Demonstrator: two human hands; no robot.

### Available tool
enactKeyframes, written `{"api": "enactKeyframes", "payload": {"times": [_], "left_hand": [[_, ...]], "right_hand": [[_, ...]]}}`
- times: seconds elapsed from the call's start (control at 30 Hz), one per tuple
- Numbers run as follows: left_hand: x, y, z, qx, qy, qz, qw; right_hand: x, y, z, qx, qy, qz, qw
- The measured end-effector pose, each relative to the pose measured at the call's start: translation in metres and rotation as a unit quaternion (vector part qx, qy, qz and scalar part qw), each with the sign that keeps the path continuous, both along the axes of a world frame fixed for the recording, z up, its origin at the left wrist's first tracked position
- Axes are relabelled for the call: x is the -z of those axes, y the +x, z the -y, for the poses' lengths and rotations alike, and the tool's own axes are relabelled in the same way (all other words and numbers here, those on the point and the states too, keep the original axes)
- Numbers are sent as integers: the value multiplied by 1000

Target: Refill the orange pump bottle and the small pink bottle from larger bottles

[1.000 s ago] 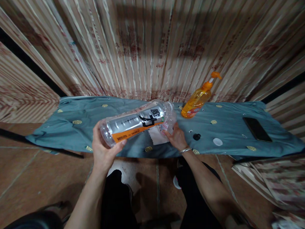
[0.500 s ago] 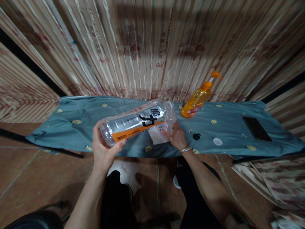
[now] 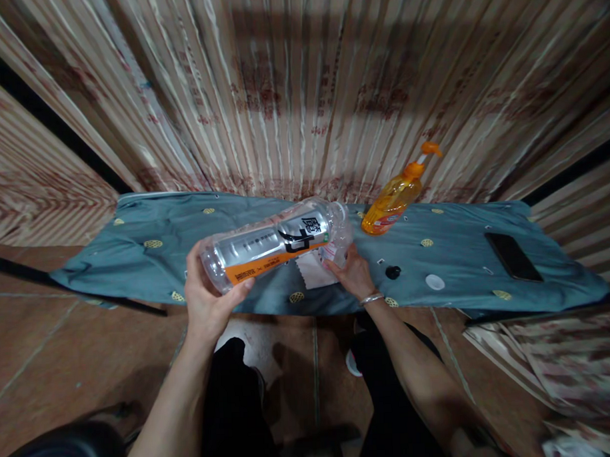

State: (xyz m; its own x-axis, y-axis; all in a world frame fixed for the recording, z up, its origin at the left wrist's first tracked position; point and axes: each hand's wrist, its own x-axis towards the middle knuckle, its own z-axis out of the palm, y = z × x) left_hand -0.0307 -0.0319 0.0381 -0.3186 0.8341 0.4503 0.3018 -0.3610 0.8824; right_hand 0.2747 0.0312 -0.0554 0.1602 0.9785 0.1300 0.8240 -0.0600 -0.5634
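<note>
My left hand (image 3: pixel 207 292) is closed around the base of a large clear plastic bottle (image 3: pixel 270 246) with a silver and orange label. The bottle lies tilted nearly level, its neck pointing right. Under and beside that neck, my right hand (image 3: pixel 354 272) grips a small clear plastic container (image 3: pixel 339 246); its exact kind is hard to make out. The neck and the container overlap in view, so I cannot tell whether they touch. Behind them a white cloth or tissue (image 3: pixel 316 269) lies on the table, partly covered.
A pump bottle (image 3: pixel 390 202) of orange liquid stands at the back of the table with a teal cloth (image 3: pixel 136 261). Right of my right hand lie a small black cap (image 3: pixel 393 272), a white disc (image 3: pixel 435 282) and a dark phone (image 3: pixel 513 256). A striped curtain (image 3: pixel 290 89) hangs behind.
</note>
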Motion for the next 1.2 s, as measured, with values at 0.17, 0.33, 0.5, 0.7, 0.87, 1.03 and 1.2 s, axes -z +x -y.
{"api": "enactKeyframes", "payload": {"times": [0.17, 0.33, 0.5, 0.7, 0.87, 1.03, 1.2], "left_hand": [[0, -1, 0, 3, 1, -6, 1000], [1, -1, 0, 0, -1, -8, 1000], [1, 0, 0, -4, -4, -3, 1000], [2, 0, -1, -2, -8, 2, 1000], [3, 0, -1, -8, -4, 4, 1000], [3, -1, -2, -10, -4, -1, 1000], [4, 0, -2, -13, 3, 2, 1000]], "right_hand": [[-3, 0, 0, -2, -2, 8, 1000], [2, 0, 0, -10, 17, -5, 1000], [5, 0, -1, -6, 10, -7, 1000], [0, 0, 0, -2, -11, 3, 1000], [1, 0, 0, -2, -4, -6, 1000], [7, 1, -2, -11, 13, -19, 1000], [9, 2, -2, -4, 13, -18, 1000]]}}
